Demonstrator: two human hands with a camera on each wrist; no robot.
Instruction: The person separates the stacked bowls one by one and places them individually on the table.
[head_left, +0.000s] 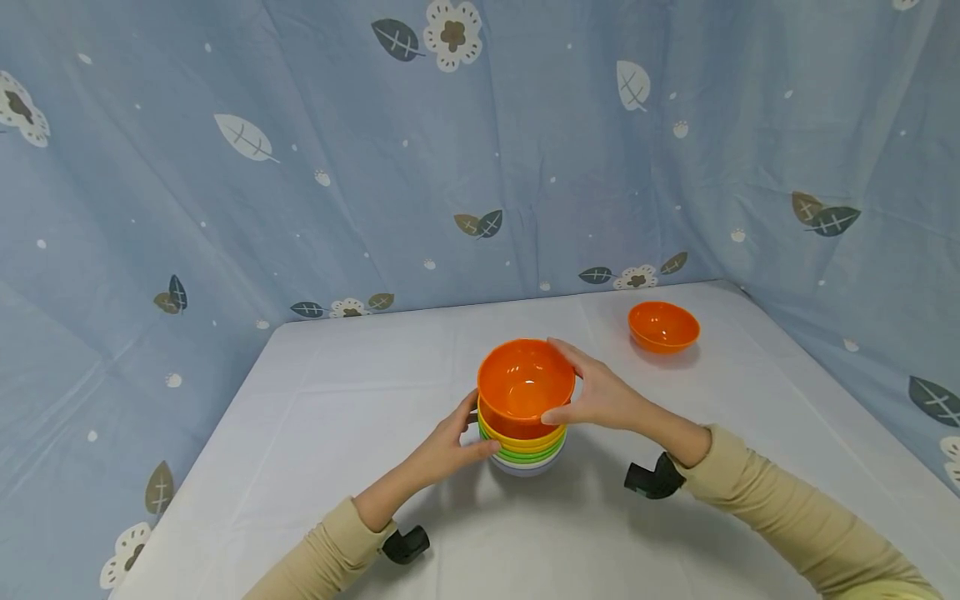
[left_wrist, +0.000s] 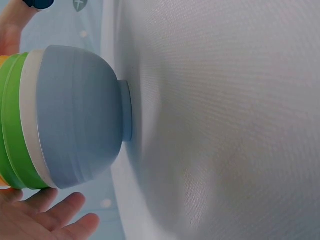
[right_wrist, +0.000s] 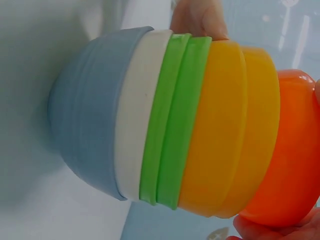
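An orange bowl (head_left: 525, 379) sits at the top of a stack, its rim raised above the yellow bowls and tilted slightly. My right hand (head_left: 600, 396) grips this bowl by its right side, thumb at the front and fingers at the back. Below it come two yellow bowls (right_wrist: 225, 130), two green bowls (right_wrist: 172, 125), a white bowl (right_wrist: 137, 120) and a blue-grey bowl (left_wrist: 82, 115) at the bottom, standing on the table. Around the stack's left side my left hand (head_left: 446, 450) holds on, thumb in front. Some of its fingertips are hidden behind the bowls in the head view.
Another orange bowl (head_left: 663, 327) stands upright at the back right of the white-covered table (head_left: 360, 375). A blue patterned curtain (head_left: 360, 167) hangs behind and along the sides. Black wrist cameras (head_left: 654, 477) stick out beneath both sleeves.
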